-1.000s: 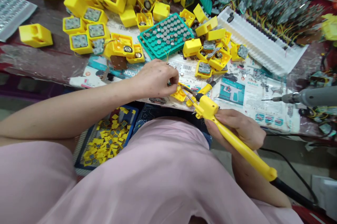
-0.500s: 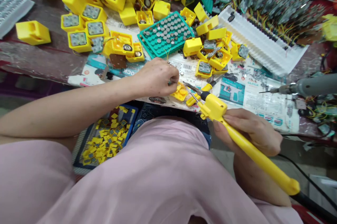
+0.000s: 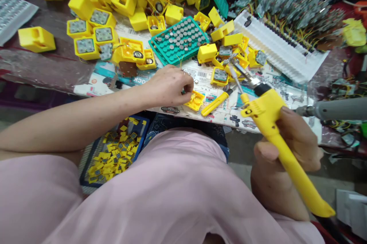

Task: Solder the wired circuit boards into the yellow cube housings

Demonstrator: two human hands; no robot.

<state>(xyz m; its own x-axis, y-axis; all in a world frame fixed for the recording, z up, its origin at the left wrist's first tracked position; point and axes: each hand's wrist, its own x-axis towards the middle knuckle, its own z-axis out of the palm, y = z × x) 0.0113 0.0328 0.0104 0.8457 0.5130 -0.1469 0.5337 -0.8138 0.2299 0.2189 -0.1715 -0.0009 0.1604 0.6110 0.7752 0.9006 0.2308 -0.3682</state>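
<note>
- Far left, a white dimpled tray (image 3: 14,16), lying flat, cut off by the view's edge.
- Far right, a white ribbed rack (image 3: 269,43), slanting, with grey parts (image 3: 298,7) heaped just beyond.
- Right, a grey cylindrical tool (image 3: 344,109), pointing left.
- Near left, below table level, a blue-rimmed crate (image 3: 142,137) holding small yellow pieces (image 3: 114,156).

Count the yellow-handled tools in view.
2: a soldering gun in the right hand, a smaller tool on the printed sheet near the left hand. Others may be hidden.
</note>
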